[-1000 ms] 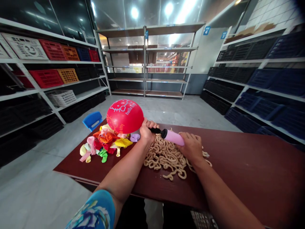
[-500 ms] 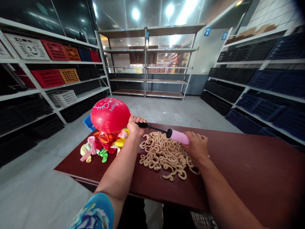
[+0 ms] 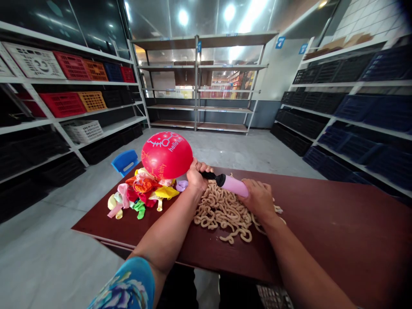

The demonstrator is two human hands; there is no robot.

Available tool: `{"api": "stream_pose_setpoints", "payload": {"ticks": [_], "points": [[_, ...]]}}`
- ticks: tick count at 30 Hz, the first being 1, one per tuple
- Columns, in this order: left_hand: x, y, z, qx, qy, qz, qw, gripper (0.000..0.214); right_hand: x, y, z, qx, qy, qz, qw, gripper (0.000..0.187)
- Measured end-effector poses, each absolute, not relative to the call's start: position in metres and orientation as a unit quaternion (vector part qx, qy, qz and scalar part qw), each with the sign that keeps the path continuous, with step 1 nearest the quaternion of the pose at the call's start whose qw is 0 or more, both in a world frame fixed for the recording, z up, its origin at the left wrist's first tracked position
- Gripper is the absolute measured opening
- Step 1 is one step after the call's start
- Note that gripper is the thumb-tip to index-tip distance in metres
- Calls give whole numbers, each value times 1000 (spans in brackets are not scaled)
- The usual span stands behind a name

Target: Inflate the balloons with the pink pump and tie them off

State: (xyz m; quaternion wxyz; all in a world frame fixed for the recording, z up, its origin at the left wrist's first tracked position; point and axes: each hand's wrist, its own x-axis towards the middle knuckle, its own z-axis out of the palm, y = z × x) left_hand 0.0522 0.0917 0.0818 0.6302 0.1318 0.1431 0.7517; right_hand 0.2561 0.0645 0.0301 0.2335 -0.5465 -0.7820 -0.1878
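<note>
My left hand (image 3: 197,175) is closed where the neck of an inflated red balloon (image 3: 166,154) meets the black end of a hand balloon pump. Round the pink barrel of that balloon pump (image 3: 234,185) my right hand (image 3: 259,198) is wrapped. The pump's black rod is pushed in, so the barrel sits close to my left hand. Printed letters and a cat face show on the balloon. Beneath it lies a pile of limp, uninflated balloons (image 3: 143,189) in several colours. Under the pump is a heap of beige, curly, rope-like strands (image 3: 222,210).
Everything rests on a dark red-brown table (image 3: 331,223). A blue chair (image 3: 125,161) stands beyond its left far corner. Shelves with coloured crates (image 3: 66,104) line the left, and racks of dark blue and black crates (image 3: 363,150) the right. A metal rack (image 3: 196,86) stands behind.
My left hand and the balloon have moved right, toward my right hand, and the pump's exposed rod has gone in. More of the blue chair and a purple balloon now show.
</note>
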Motion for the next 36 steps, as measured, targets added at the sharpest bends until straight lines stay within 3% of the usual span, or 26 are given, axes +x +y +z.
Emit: {"api": "stream_pose_setpoints", "payload": {"ticks": [9,20,27,31,36], "points": [[5,103,88,126,139,796,575,48,269,72,28,-584,-753,-201,228,26],[63,90,77,142,135,756,625,47,254,63,28,-552,-776,-190,240,30],[57,90,79,126,141,772,607,47,241,51,44,-538,-778,-186,267,63],[74,78,78,138,136,741,643,49,227,36,55,-515,-779,-212,289,57],[94,66,74,177,119,703,679,49,220,29,55,-488,-810,-191,265,36]]}}
